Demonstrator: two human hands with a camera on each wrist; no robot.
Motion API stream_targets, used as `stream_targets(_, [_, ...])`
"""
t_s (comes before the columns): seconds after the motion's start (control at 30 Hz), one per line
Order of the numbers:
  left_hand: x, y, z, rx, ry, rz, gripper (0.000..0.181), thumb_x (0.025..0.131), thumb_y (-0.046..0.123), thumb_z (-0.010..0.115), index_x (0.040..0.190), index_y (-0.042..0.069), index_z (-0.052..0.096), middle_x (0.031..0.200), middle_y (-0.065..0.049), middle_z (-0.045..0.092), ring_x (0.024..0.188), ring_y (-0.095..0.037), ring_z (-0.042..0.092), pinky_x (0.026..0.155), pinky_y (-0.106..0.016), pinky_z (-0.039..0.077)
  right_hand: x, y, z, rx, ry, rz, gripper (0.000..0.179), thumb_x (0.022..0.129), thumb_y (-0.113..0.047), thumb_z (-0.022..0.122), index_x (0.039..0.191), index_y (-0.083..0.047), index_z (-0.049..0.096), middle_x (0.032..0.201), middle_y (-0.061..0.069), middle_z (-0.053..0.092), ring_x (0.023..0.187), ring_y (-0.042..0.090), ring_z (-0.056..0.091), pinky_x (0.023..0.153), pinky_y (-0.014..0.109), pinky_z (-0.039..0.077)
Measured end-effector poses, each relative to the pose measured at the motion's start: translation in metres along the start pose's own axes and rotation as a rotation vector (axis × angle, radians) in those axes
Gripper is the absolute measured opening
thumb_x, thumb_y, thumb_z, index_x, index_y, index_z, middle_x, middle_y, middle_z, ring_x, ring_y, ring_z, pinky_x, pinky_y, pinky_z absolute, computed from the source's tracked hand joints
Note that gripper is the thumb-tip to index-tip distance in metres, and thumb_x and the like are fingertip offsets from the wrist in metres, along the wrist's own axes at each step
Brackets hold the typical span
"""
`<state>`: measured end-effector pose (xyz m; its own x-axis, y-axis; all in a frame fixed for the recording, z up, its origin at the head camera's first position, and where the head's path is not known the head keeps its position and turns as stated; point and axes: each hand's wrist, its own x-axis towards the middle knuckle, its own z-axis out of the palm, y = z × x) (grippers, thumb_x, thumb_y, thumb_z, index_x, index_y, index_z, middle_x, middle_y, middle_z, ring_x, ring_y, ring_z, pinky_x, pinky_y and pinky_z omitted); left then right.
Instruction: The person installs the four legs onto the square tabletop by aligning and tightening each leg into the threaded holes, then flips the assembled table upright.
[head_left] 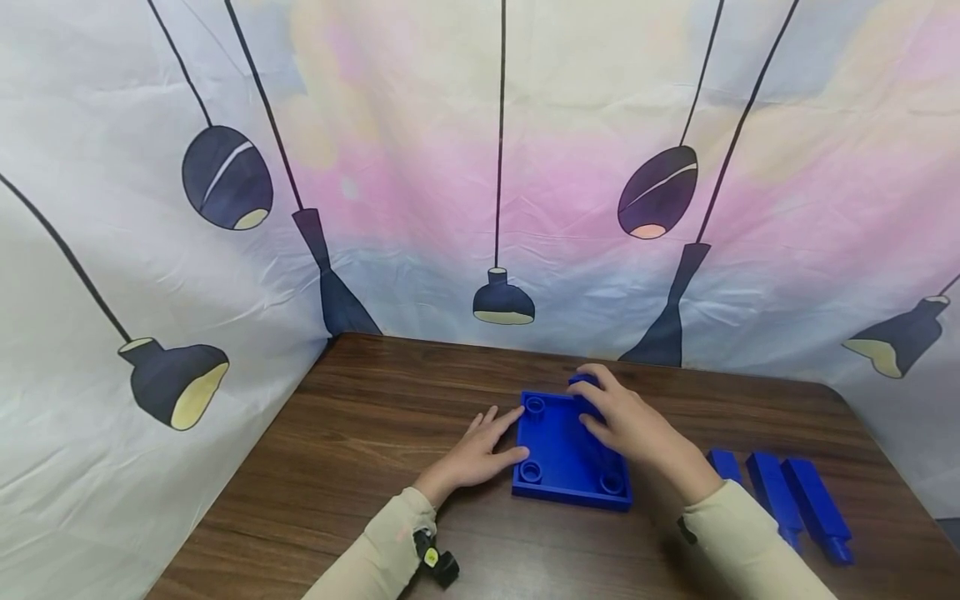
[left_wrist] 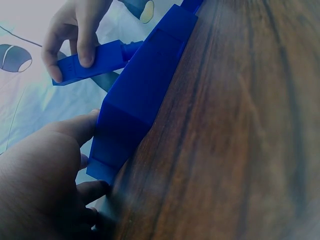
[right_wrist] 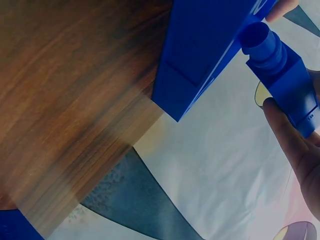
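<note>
A square blue tray-like board [head_left: 566, 450] with raised edges and round corner sockets lies on the table. My left hand [head_left: 474, 454] rests against its left edge, thumb and fingers extended. Above the board's far right corner, my right hand [head_left: 630, 417] pinches a short blue leg [right_wrist: 287, 77] between thumb and fingers. The leg has a square body and a round, ridged end, which points down at the board in the left wrist view. That end overlaps the board's rim there, and the corner socket behind it is hidden by my hand.
Three more blue legs lie on the table to the right: one near leg [head_left: 817, 508], a middle leg [head_left: 774, 496] and one partly hidden by my right forearm [head_left: 723, 465]. The brown wooden table [head_left: 375, 433] meets a lamp-printed cloth [head_left: 420, 208] at its back and sides.
</note>
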<state>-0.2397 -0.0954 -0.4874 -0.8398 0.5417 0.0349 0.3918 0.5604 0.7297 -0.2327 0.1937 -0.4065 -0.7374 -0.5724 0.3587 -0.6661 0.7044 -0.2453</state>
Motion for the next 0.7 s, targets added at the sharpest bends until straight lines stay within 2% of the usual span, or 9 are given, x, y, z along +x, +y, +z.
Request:
stream_targets(0.2, [0.000,0.000,0.000,0.007,-0.001,-0.008,0.073,0.107,0.050,0.058,0.168,0.019,0.033,0.171,-0.009,0.032,0.162,-0.039,0.008,0.129,-0.059,0.005,0.005,0.002,0.001,-0.015,0.006,-0.029,0.041,0.093,-0.002,0.080,0.132,-0.006,0.066,0.148,0.021,0.048,0.098,0.026,0.072,0.080,0.043,0.063])
stream_targets(0.47, [0.002,-0.002,0.002,0.011,-0.004,-0.007,0.074,0.107,0.052,0.057,0.168,0.020,0.032,0.171,-0.009,0.032,0.162,-0.039,0.008,0.128,-0.061,0.006,0.014,0.004,0.000,-0.031,0.025,-0.051,0.042,0.093,-0.001,0.080,0.132,-0.009,0.066,0.147,0.022,0.049,0.091,0.022,0.071,0.074,0.036,0.061])
stream_targets(0.7, [0.002,-0.001,0.001,0.010,0.001,-0.007,0.073,0.107,0.052,0.057,0.168,0.019,0.033,0.171,-0.010,0.032,0.161,-0.041,0.009,0.128,-0.062,0.007,0.023,0.000,0.002,-0.024,0.029,-0.066,0.047,0.093,-0.003,0.080,0.136,-0.011,0.064,0.146,0.020,0.049,0.088,0.020,0.070,0.072,0.036,0.060])
